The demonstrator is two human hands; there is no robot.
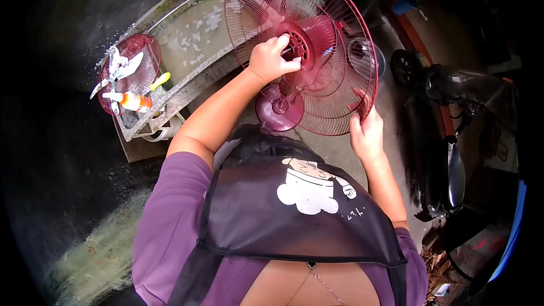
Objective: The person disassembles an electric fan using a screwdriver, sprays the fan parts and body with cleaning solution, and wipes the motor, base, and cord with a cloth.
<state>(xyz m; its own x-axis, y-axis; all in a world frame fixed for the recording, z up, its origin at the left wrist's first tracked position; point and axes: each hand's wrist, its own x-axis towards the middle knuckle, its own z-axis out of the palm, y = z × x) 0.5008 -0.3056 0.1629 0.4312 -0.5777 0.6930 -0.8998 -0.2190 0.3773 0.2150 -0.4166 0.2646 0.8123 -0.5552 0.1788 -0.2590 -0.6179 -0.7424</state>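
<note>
Holding 1 red fan guard (309, 51) above 1 base (279, 112).
Clamping rim (376, 73) in fingers of right hand (367, 133); placing left hand (269, 61) at hub (304, 45), cannot tell finger closure. At left: 1 basin (195, 75) with whitish patches (213, 21), 1 bottle (134, 101).

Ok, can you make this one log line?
left hand: at fan guard center | right hand: gripping its rim | fan blade: on second guard | bottle: beside blade

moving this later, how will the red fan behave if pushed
The fan may tip if pushed high, since its wide guard sits above a smaller round base. The guard looks thin-wired, so it would probably flex slightly when squeezed.
</note>
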